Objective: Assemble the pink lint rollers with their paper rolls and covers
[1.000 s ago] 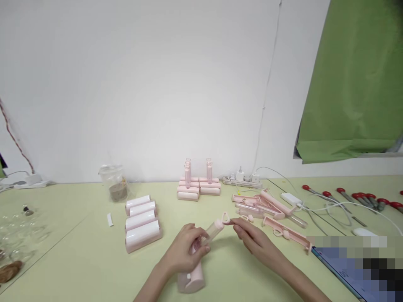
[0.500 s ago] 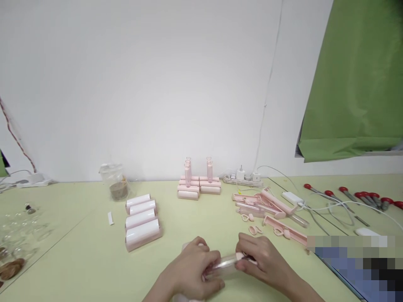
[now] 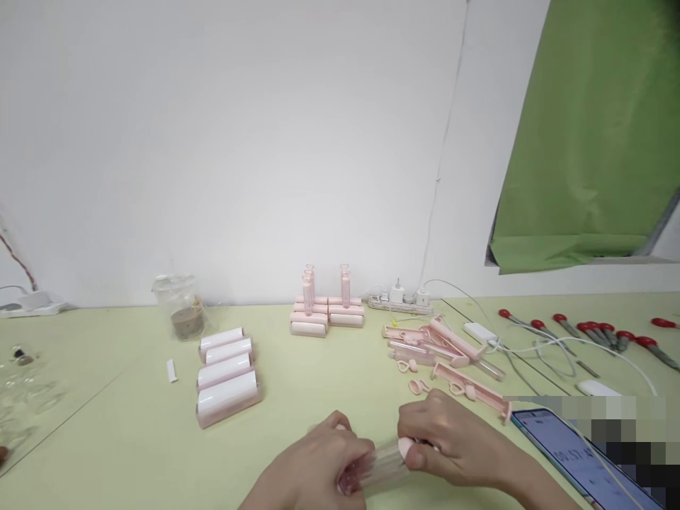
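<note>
A clear plastic tube [image 3: 387, 462] lies slanted between my two hands near the front of the table, blurred by motion. My left hand [image 3: 321, 464] is closed around its left end, where some pink shows inside. At the other end, my right hand [image 3: 451, 443] pinches a pale pink cap [image 3: 406, 448] that sits against the tube. The fingertips of my right hand partly hide the cap. Beyond my hands lie loose pink parts: a heart-shaped ring piece [image 3: 408, 365], a small round cap [image 3: 418, 387] and a long pink holder [image 3: 472, 393].
White rolls [image 3: 228, 397] lie in a row at left, before a bag [image 3: 183, 312] with brown contents. Pink pieces with upright tubes [image 3: 345, 292] stand near the wall. A power strip [image 3: 404, 307], cables, red-ended tools [image 3: 589, 329] and a phone [image 3: 568, 446] occupy the right.
The camera view has shifted slightly to the right, so the table's things appear further left. Both hands still grip the tube and its cap, with the tube tilted slightly differently.
</note>
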`<act>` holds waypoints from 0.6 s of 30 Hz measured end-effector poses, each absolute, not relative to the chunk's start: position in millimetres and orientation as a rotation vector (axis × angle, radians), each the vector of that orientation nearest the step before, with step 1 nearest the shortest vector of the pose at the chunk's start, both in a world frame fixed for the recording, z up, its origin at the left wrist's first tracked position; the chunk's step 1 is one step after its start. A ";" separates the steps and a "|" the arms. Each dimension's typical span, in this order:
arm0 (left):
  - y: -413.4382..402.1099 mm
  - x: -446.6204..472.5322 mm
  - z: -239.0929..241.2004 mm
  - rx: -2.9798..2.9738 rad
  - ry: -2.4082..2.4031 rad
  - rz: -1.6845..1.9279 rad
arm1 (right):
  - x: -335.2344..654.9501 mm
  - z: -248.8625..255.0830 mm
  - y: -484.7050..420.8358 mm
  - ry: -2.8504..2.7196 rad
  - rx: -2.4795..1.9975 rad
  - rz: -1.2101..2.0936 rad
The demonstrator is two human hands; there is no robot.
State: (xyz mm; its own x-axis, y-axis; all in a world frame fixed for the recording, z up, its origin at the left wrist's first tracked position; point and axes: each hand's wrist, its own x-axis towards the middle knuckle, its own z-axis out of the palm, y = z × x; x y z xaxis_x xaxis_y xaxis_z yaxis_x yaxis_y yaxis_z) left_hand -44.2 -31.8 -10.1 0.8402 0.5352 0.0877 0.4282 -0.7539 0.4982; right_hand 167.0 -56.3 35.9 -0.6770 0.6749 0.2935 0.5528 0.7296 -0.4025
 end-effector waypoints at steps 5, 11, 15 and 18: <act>-21.5 -44.5 -10.3 2.622 0.713 0.713 | 200.8 57.5 -35.0 -2.282 -1.156 0.651; -5.7 -41.9 -29.8 2.285 1.212 1.104 | 248.9 61.9 33.1 -2.136 -1.837 0.144; -4.6 -39.0 -41.1 2.177 1.246 1.033 | 265.4 42.6 63.1 -2.182 -1.986 0.094; -1.7 -40.0 -39.3 2.174 1.294 1.076 | 273.5 35.3 69.1 -2.110 -2.072 -0.042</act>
State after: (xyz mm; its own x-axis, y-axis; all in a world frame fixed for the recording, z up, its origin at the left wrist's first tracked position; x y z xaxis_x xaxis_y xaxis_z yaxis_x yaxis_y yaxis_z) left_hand -40.0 -1.7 -39.3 0.2790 0.8657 0.4157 0.5665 -0.4979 0.6567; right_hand 273.5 69.1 35.3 -0.0099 0.9887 0.1498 0.9938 0.0263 -0.1079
